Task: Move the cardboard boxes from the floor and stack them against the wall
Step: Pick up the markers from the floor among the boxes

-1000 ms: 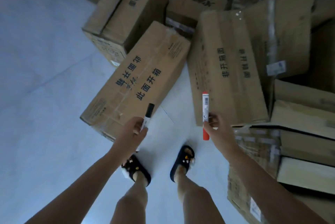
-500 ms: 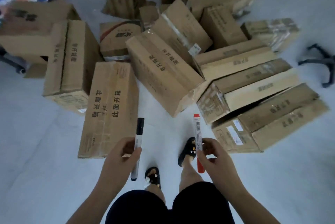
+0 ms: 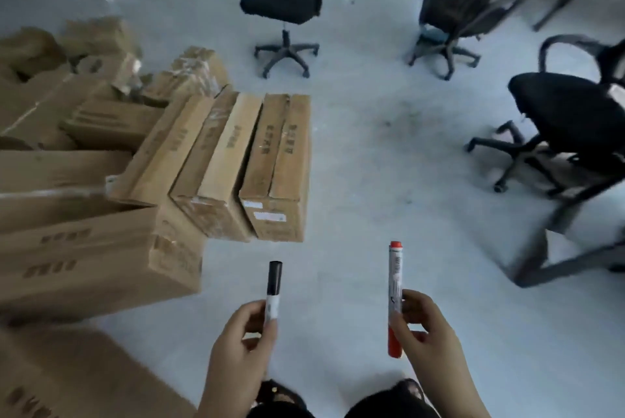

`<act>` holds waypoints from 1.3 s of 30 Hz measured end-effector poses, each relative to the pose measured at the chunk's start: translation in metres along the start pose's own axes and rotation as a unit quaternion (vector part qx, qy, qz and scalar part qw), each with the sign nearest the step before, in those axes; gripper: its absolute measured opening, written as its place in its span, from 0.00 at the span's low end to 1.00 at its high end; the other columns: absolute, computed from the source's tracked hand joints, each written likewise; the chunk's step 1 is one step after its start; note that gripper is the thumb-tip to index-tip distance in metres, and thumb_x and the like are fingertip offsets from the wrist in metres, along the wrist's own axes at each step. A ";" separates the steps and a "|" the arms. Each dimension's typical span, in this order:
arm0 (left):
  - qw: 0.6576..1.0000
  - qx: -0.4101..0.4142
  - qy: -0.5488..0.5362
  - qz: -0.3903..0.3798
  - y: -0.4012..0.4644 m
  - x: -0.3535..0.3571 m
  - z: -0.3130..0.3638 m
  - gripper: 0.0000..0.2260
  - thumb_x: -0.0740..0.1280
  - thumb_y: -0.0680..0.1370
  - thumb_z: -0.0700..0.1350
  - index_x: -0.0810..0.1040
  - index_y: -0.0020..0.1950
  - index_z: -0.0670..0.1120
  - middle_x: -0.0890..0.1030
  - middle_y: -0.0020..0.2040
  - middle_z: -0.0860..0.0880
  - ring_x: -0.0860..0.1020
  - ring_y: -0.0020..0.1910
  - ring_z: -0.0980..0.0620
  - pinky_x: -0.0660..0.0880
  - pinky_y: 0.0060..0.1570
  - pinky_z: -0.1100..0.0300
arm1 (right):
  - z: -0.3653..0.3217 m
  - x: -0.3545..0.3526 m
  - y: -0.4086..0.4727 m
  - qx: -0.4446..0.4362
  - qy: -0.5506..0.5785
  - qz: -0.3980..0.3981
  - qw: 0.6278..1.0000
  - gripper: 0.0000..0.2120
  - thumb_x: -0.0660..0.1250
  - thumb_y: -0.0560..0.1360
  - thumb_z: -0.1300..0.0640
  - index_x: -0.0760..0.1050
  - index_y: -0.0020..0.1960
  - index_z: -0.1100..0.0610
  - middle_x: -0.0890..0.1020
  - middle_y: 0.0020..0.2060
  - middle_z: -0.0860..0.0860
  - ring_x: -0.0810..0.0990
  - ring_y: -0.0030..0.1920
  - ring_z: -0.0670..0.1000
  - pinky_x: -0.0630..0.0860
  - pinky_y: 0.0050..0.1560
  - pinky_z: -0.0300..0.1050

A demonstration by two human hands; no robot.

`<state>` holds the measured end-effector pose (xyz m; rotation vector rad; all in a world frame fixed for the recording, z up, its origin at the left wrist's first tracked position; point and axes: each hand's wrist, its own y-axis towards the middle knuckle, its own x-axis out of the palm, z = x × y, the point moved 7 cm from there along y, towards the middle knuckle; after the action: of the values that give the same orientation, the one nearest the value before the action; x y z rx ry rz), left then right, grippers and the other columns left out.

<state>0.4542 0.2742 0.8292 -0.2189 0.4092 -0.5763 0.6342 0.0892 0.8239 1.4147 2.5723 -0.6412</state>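
Several cardboard boxes lie jumbled on the pale floor at the left. The nearest upright box (image 3: 275, 167) stands on its end beside two leaning ones (image 3: 216, 167). A long flat box (image 3: 94, 265) lies at the left and another box (image 3: 67, 380) fills the bottom left corner. My left hand (image 3: 241, 350) pinches a black marker (image 3: 273, 289) upright. My right hand (image 3: 427, 340) pinches a red marker (image 3: 394, 296) upright. Both hands hover over bare floor, apart from the boxes.
A black office chair (image 3: 284, 2) stands at the far middle, a second chair (image 3: 456, 12) to its right, and a third (image 3: 568, 120) at the right edge. Dark table legs (image 3: 554, 242) cross the right side. Bare floor (image 3: 372, 154) lies between boxes and chairs.
The view has swung to the right: the boxes slid to the left side and office chairs came into view. Both hands keep holding their markers upright in front of me.
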 end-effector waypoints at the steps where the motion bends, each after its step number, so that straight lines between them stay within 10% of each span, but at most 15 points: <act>1: 0.999 0.009 0.012 -0.031 0.000 0.031 0.011 0.19 0.69 0.74 0.37 0.77 0.39 0.64 0.81 0.36 0.49 0.76 0.29 0.59 0.69 0.28 0.72 | 0.009 -0.031 -0.002 0.005 0.009 0.033 0.999 0.12 0.67 0.73 0.68 0.75 0.49 0.52 0.79 0.42 0.56 0.77 0.32 0.41 0.72 0.30 0.29; 14: 0.903 0.138 0.111 -0.392 -0.117 0.437 0.117 0.12 0.68 0.75 0.36 0.79 0.39 0.54 0.80 0.38 0.48 0.76 0.33 0.54 0.70 0.26 0.72 | 0.149 -0.387 -0.101 0.100 0.123 0.418 0.895 0.12 0.67 0.74 0.67 0.75 0.48 0.50 0.79 0.43 0.53 0.78 0.39 0.42 0.73 0.31 0.31; 19: 0.843 0.176 0.156 -0.484 -0.161 0.555 0.135 0.08 0.68 0.76 0.39 0.78 0.44 0.53 0.80 0.38 0.61 0.77 0.39 0.61 0.72 0.36 0.73 | 0.190 -0.462 -0.124 0.140 0.143 0.509 0.837 0.11 0.68 0.74 0.65 0.75 0.51 0.51 0.80 0.44 0.52 0.77 0.41 0.40 0.74 0.34 0.30; 39: 0.749 0.268 0.196 -0.573 -0.230 1.048 0.290 0.06 0.69 0.75 0.41 0.76 0.44 0.53 0.81 0.38 0.50 0.76 0.35 0.60 0.71 0.38 0.66 | 0.276 -0.880 0.020 0.162 0.118 0.560 0.804 0.07 0.67 0.75 0.63 0.77 0.50 0.53 0.80 0.43 0.52 0.78 0.44 0.49 0.72 0.30 0.27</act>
<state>1.2666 -0.4841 0.8334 0.2648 0.4678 -1.9612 1.1113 -0.6994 0.8482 2.8071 1.2490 -0.6789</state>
